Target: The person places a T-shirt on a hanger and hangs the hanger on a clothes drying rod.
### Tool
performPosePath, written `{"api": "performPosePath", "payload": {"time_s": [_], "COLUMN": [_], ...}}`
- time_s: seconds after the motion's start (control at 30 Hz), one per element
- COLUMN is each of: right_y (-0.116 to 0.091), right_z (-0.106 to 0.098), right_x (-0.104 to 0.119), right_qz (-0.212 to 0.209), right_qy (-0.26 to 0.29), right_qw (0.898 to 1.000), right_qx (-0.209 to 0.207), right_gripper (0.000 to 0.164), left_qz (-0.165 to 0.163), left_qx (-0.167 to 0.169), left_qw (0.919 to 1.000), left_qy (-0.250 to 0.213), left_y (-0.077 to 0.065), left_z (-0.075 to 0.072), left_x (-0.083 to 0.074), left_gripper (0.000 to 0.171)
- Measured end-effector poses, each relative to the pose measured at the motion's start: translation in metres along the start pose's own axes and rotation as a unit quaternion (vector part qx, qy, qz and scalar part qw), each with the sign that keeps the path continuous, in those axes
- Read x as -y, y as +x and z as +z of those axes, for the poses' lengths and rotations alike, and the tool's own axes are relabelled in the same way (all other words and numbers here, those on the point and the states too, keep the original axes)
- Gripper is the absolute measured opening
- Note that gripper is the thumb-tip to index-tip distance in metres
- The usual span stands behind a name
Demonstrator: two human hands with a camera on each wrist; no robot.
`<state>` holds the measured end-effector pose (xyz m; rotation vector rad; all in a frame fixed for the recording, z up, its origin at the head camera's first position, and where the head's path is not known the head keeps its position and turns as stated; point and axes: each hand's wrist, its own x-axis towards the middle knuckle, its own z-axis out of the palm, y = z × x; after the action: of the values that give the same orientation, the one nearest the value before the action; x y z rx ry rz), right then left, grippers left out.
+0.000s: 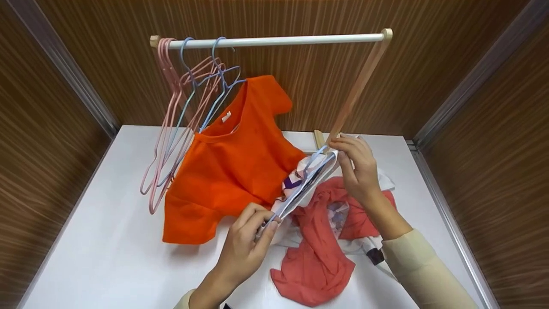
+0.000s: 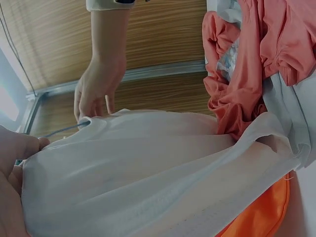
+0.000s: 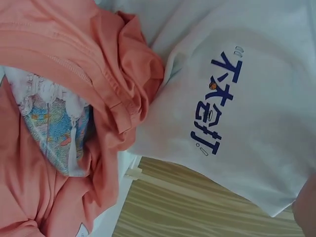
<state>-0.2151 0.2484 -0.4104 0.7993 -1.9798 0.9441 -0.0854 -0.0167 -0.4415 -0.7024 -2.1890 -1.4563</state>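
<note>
A white T-shirt (image 3: 266,98) with dark blue characters on its front hangs between my two hands, with a light blue hanger (image 1: 307,167) inside it. My left hand (image 1: 246,236) pinches one shoulder of the shirt and the hanger's end between thumb and fingers. At the opposite shoulder, farther back, my right hand (image 1: 357,165) pinches the cloth with its fingertips. The left wrist view has the hanger's bar showing at the neck opening. Just left of the shirt, an orange T-shirt (image 1: 240,150) hangs on a blue hanger from the rack.
A white rail (image 1: 274,41) on a wooden frame spans the back. Pink hangers (image 1: 161,171) and blue hangers crowd its left end. Under my hands, a coral garment (image 1: 319,257) lies crumpled over white clothes on the white table (image 1: 107,257). Wood-grain panels enclose the sides and back.
</note>
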Motion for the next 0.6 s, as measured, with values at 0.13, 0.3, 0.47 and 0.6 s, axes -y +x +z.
{"api": "performPosePath", "payload": {"time_s": [0.13, 0.3, 0.47, 0.6], "right_y": [-0.007, -0.007, 0.007, 0.015], "right_z": [0.002, 0.004, 0.005, 0.008], "right_x": [-0.018, -0.020, 0.004, 0.012], "right_qz": [0.011, 0.017, 0.026, 0.030], "right_qy": [-0.006, -0.003, 0.012, 0.013], "right_qw": [1.000, 1.000, 1.000, 0.999], "right_qx": [0.008, 0.015, -0.001, -0.006], "right_gripper": [0.024, 0.023, 0.021, 0.021], "left_qz": [0.006, 0.001, 0.003, -0.006], "left_qx": [0.000, 0.013, 0.029, 0.023], "left_qw": [1.0000, 0.9997, 0.9983, 0.9975], "left_qy": [-0.006, -0.021, -0.050, -0.066], "left_y": [0.000, -0.002, 0.003, 0.012], "left_z": [0.001, 0.001, -0.001, -0.008], "left_x": [0.000, -0.001, -0.007, -0.026], "left_gripper": [0.006, 0.008, 0.016, 0.018]}}
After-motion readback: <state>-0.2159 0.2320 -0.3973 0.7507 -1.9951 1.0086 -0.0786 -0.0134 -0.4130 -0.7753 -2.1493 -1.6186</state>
